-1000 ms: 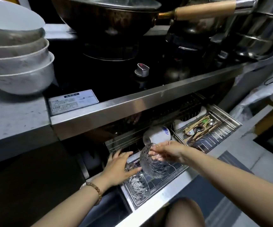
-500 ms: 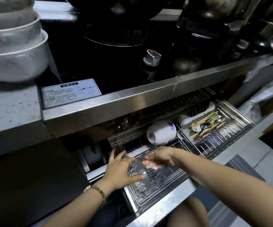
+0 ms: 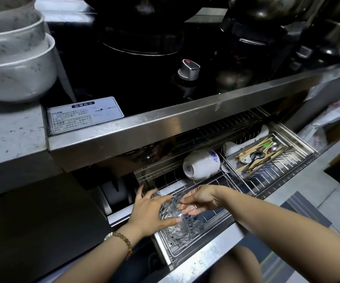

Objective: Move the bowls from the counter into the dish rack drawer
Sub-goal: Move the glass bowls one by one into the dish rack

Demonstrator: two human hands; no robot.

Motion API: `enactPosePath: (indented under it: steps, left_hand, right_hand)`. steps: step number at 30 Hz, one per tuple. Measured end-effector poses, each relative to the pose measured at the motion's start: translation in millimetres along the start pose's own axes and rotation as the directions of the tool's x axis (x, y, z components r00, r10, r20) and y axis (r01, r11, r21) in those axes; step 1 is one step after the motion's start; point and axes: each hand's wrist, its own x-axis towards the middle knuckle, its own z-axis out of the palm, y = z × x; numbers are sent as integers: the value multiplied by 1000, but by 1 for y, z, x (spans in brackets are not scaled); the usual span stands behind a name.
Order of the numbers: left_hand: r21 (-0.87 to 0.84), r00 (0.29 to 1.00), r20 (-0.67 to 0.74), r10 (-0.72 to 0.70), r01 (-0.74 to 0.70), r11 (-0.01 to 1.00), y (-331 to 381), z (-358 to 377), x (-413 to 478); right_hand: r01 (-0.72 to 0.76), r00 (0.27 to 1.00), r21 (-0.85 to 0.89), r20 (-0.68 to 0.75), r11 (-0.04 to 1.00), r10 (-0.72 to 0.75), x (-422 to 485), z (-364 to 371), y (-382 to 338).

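A clear cut-glass bowl [image 3: 170,209] stands on edge among the wires at the left end of the pulled-out dish rack drawer [image 3: 203,256]. My left hand [image 3: 150,213] cups its outer side, and my right hand [image 3: 200,198] holds its rim, fingers inside. More cut glass [image 3: 180,231] lies in the rack just below it. A white bowl with blue marks [image 3: 200,164] rests on its side further back in the rack. A stack of grey speckled bowls [image 3: 16,58] sits on the counter [image 3: 10,139] at the upper left.
A black cooktop with a silver knob [image 3: 188,69] and dark pots fills the space above the drawer, behind a steel front rail [image 3: 165,127]. A cutlery tray [image 3: 255,158] with spoons and chopsticks occupies the drawer's right end. A striped mat [image 3: 299,209] lies on the floor.
Both hands lowered the glass bowl and shifted it left into the rack's left end. My left hand closed onto its side. The camera tilted down.
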Motion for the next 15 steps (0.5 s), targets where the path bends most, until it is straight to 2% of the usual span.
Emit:
enactPosePath:
  steps: [6,11,15]
  left_hand:
    - [-2,1000,-6,-1,1,1000,-2,3,1]
    - [-5,1000,-1,0,0,1000,-2,1,-1]
    - [-86,997,77,-21,27,996,0,-9,-5]
  right_hand:
    - [23,999,-87,-33,996,-26,-6,-4,-2]
    - [50,989,-213,-125,976,-78,-13,-2,-6]
    - [151,958,-261,-198,953,-206,-37,3,-10]
